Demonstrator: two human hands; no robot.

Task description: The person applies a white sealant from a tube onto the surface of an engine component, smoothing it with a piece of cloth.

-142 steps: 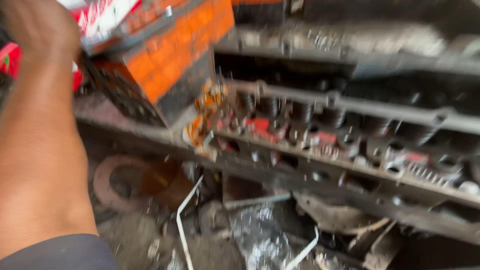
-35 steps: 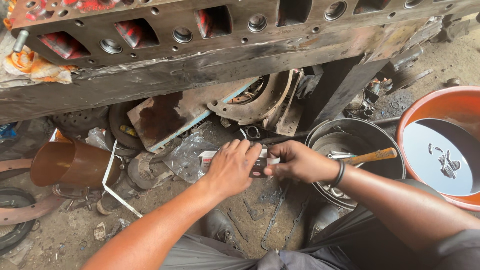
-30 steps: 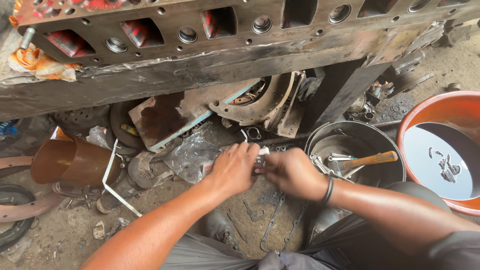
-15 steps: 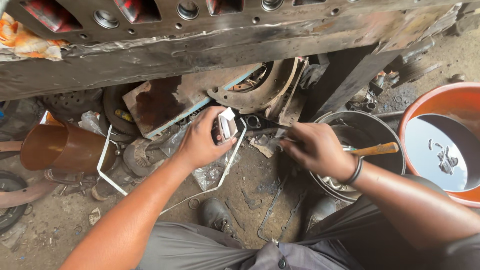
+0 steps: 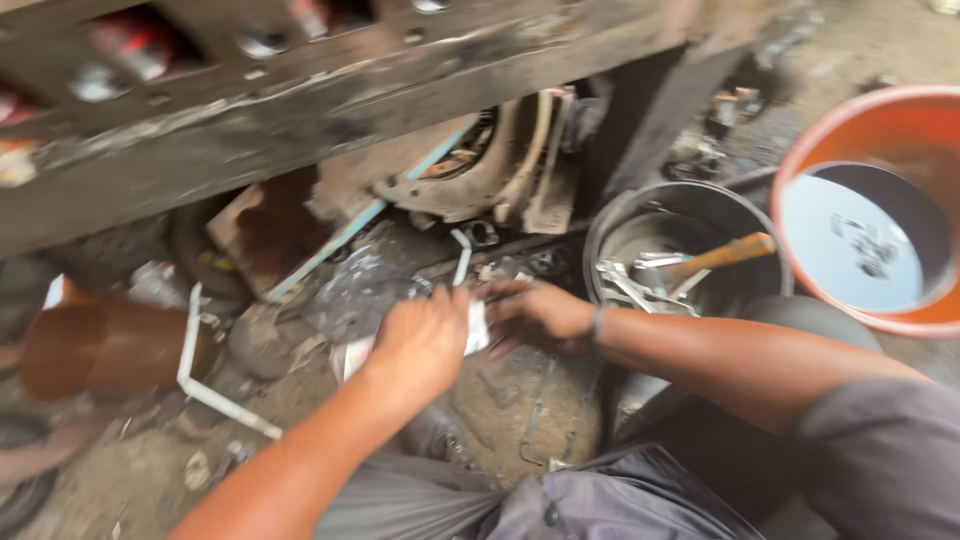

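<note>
While the left hand (image 5: 425, 340) pinches a small white packet (image 5: 476, 327) low over the dirt and the right hand (image 5: 535, 315) touches its far edge, grasp unclear through blur, steadying both wrists would likely help.
</note>
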